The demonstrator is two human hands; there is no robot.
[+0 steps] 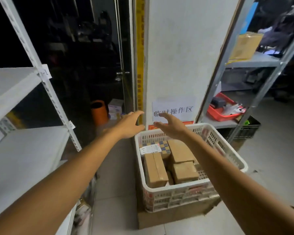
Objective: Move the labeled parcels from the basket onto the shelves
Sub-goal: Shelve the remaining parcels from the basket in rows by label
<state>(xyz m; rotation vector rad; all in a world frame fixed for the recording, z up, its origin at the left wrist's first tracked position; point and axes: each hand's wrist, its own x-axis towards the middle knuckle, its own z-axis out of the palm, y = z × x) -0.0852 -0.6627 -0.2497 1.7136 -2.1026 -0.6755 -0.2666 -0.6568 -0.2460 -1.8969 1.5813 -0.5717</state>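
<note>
Head view: the basket (176,186) stands on the floor between the white shelves (24,150) and a grey rack (255,61); all parcels are in the basket, none on the shelves. Left hand (128,124) and right hand (172,125) hover above the far rim, fingers spread; each grip is apart and holds nothing. The load is small cardboard cartons: a checked parcel (150,148) at the far left, a long box (154,170) standing on edge nearer the camera, and two flatter boxes (181,150) (185,173) to the right. Judged by size and material, each should be light and stiff, with dry faces that offer fair friction; contents are unknown, so avoid crushing. They are packed close, so side access is limited: take the top one by two opposite edges and lift straight up. The checked parcel's white label reads "A-1"; finer print is illegible. A tag (45,72) on the shelf upright appears to read "A-1" as well, which suggests the destination. A wall notice (174,111) shows "操作区"; its first characters are partly hidden.
</note>
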